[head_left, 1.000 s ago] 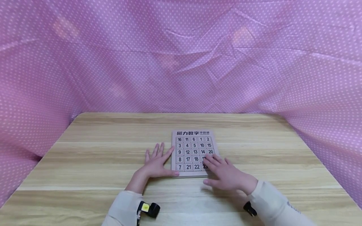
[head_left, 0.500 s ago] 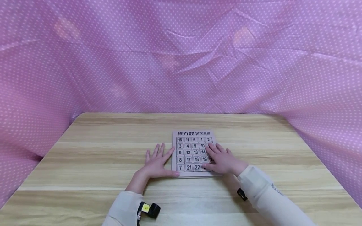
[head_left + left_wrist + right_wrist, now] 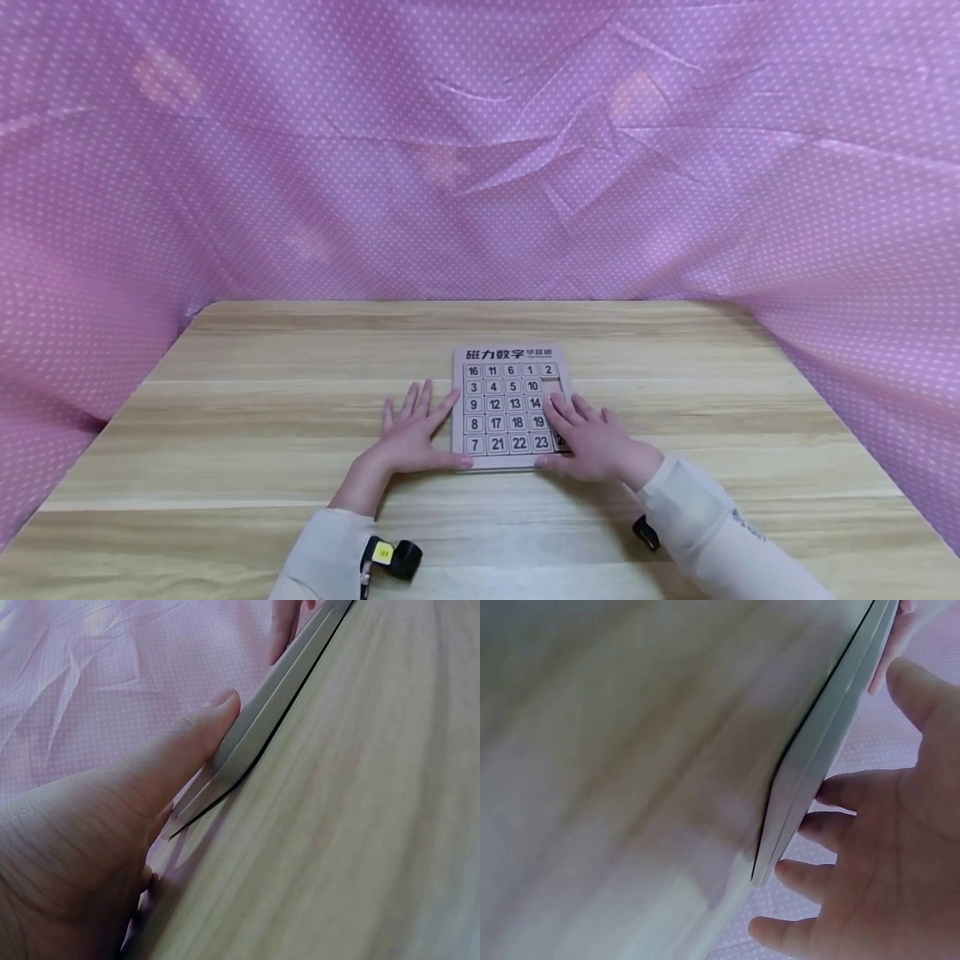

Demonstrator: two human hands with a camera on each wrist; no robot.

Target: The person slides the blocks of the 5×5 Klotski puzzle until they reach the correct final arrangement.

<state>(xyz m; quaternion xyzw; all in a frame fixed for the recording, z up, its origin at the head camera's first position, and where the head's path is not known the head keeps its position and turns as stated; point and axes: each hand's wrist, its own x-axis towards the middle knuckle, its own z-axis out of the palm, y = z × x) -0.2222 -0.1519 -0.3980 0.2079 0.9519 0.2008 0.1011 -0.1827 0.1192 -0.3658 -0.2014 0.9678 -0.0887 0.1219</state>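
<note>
A flat grey sliding number puzzle lies on the table, its number tiles in rows under a printed heading. Below the 2 tile in the rightmost column is a bare slot. My left hand spreads its fingers beside the left edge; its thumb rests on the near left corner and the index fingertip meets the edge. My right hand lies over the lower right side, fingers extended, fingertips on the rightmost column just under the slot. It hides most of the lower tiles there. In the right wrist view its thumb stands apart from the fingers.
The wood-grain table extends all round the puzzle. A pink polka-dot cloth hangs behind and at both sides. A black wrist camera sits on the left sleeve, another dark one under the right wrist.
My right hand moved up over the rightmost column, then back down a little. Where the 15 tile was, a bare slot now shows. The left hand has stayed in place.
</note>
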